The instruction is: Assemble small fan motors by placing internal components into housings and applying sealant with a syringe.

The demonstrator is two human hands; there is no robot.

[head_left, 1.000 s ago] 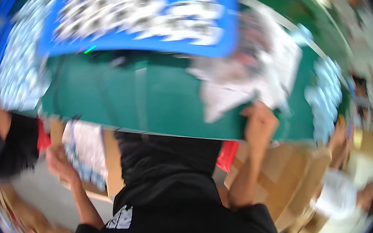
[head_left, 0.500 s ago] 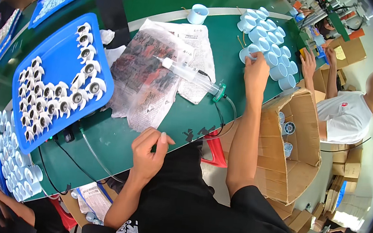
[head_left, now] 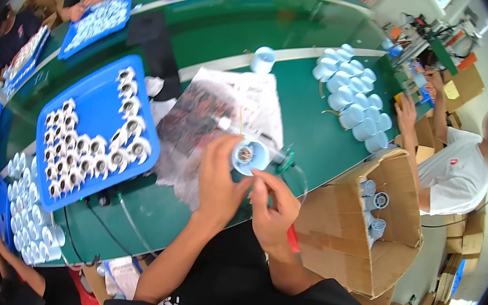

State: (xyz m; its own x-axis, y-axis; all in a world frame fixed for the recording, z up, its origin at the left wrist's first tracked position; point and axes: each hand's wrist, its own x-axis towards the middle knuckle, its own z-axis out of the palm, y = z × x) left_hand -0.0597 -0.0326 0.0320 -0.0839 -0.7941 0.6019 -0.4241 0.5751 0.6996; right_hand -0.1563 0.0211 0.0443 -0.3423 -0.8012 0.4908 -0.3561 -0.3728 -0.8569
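In front of my body, my left hand [head_left: 220,177] is closed round the side of a light blue plastic cup-shaped housing [head_left: 261,150]. Its open mouth faces up, showing a copper-coloured coil-like part inside, and a thin wire sticks up near it. My right hand [head_left: 273,210] is closed, its thumb and index fingertips pinching at the housing's near rim. Just beyond lies a clear syringe-like dispenser [head_left: 258,137] with a green fitting and a hose, resting on paper sheets [head_left: 191,116]. The housing and left hand partly cover it.
A blue tray [head_left: 98,87] of white fan impellers stands left. Several light blue housings [head_left: 355,99] group at the back right, more [head_left: 32,213] at the far left. One housing [head_left: 263,60] stands alone at the back. A cardboard box [head_left: 331,235] with housings is right; co-workers sit around.
My right hand has come back from the far-right group to the middle with a housing. My left hand has moved up and closed round it. The view has shifted, showing more of the far side.
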